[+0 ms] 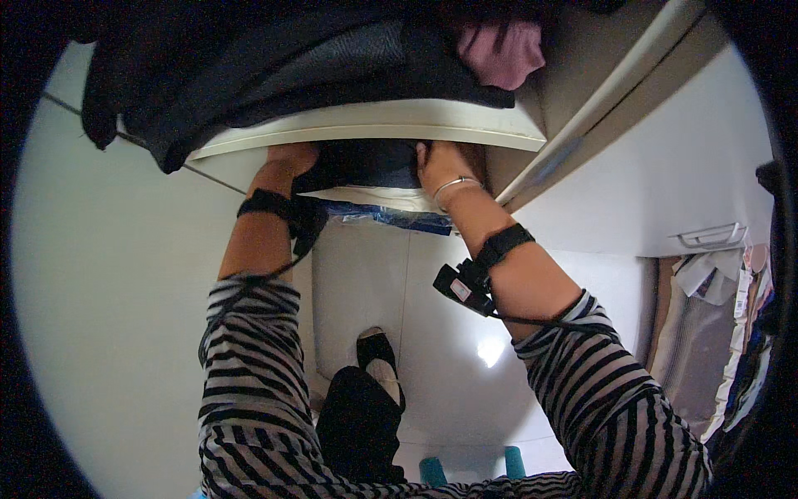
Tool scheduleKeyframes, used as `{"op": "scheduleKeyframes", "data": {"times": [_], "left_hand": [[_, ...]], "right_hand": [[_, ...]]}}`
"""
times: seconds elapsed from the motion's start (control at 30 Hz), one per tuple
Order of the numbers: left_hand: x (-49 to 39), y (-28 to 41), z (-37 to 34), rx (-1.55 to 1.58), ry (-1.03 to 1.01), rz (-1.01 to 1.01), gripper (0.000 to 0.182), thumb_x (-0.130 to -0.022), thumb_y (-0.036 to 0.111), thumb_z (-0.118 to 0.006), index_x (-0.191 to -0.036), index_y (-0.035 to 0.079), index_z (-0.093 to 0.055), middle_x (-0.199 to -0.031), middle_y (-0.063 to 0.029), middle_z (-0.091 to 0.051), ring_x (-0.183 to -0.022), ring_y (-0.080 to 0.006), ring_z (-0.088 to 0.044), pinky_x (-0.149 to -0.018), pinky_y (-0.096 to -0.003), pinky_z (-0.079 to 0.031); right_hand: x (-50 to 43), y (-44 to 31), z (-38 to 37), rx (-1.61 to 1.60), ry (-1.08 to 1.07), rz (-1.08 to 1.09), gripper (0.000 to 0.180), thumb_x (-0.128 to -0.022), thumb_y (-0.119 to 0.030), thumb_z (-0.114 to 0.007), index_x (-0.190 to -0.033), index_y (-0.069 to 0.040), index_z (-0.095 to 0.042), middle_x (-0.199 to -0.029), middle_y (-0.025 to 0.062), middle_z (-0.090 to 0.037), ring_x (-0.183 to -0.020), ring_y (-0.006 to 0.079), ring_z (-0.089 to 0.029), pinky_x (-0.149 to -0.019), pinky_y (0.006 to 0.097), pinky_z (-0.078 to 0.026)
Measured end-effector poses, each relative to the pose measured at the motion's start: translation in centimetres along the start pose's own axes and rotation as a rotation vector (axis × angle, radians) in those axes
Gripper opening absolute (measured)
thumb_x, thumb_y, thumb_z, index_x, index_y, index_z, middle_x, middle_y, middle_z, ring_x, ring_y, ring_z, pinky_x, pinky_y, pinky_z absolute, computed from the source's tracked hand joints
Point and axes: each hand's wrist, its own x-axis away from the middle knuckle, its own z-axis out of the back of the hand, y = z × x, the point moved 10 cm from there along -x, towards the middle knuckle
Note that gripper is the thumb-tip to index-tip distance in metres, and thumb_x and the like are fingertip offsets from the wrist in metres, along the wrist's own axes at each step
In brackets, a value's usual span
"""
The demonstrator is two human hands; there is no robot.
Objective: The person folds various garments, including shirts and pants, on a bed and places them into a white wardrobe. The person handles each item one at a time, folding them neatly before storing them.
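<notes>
Both of my hands reach under a cream shelf board (368, 128) into the compartment below it. A dark folded cloth (368, 163) lies between them. My left hand (293, 157) is at the cloth's left side, its fingers hidden. At the right side is my right hand (444, 163), wearing a bangle, with a thumb against the dark fabric and the other fingers out of sight. Whether either hand grips the cloth cannot be seen. Beneath it lie a cream cloth (380, 196) and a blue item in clear plastic (399, 217).
Dark garments (299, 68) and a pink cloth (504, 53) lie on the shelf, some hanging over its edge at left. A white door (654, 168) with a handle (711, 236) stands at right. Beyond it are packed items (698, 349). A shoe (377, 355) rests on the floor (449, 374).
</notes>
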Motion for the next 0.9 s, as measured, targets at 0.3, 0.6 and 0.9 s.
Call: {"op": "scheduleKeyframes", "data": {"times": [0.3,0.6,0.9], "left_hand": [[16.4,8.2,5.4,0.469,-0.110,-0.068,0.057,-0.088,0.025,-0.064,-0.139,0.005,-0.048,-0.144,-0.0218,-0.045,-0.133,-0.0376,-0.043,-0.114,-0.0421,-0.033],[32.2,23.8,21.3,1.040,-0.288,-0.394,0.044,-0.094,0.025,-0.062,-0.132,0.004,-0.056,-0.127,-0.0154,-0.062,-0.120,-0.0266,-0.057,-0.100,-0.0380,-0.046],[41.7,35.5,23.3,1.443,-0.422,-0.256,0.030,-0.096,0.024,-0.058,-0.118,0.004,-0.063,-0.111,-0.0097,-0.068,-0.104,-0.0183,-0.064,-0.092,-0.0328,-0.047]], "right_hand": [[20.0,2.8,5.9,-0.098,-0.337,0.289,0.055,-0.096,-0.031,-0.052,-0.139,0.002,-0.043,-0.137,0.0292,-0.049,-0.120,0.0432,-0.053,-0.104,0.0439,-0.043],[40.6,20.2,30.4,-0.307,-0.150,-0.267,0.044,-0.095,-0.029,-0.059,-0.125,0.004,-0.059,-0.116,0.0177,-0.067,-0.104,0.0265,-0.066,-0.092,0.0344,-0.050],[59.3,30.3,41.7,-0.822,0.278,-0.520,0.037,-0.098,-0.027,-0.059,-0.125,-0.002,-0.058,-0.102,0.0056,-0.067,-0.089,0.0142,-0.066,-0.073,0.0235,-0.048]]}}
